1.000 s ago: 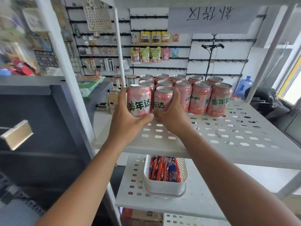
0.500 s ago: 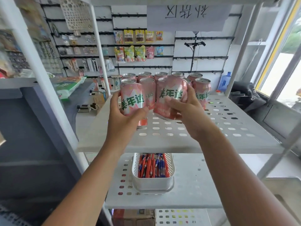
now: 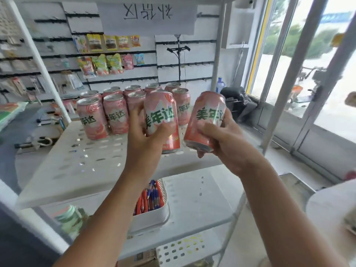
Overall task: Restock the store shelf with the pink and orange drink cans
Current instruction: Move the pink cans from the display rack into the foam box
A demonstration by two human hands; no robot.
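Observation:
My left hand grips a pink and orange drink can with green lettering, held upright just above the white perforated shelf. My right hand grips a second pink can, tilted to the right and lifted off the shelf near its right side. Several matching cans stand in rows at the back left of the shelf, behind my left hand.
A white basket of red and blue pens sits on the lower shelf. White upright posts frame the rack. A snack wall display hangs behind. Glass doors stand to the right. A green-lidded jar is at lower left.
Both hands lifted their cans away from the row and carried them rightward. The right can is tilted more. The view swung to the right, toward the glass doors.

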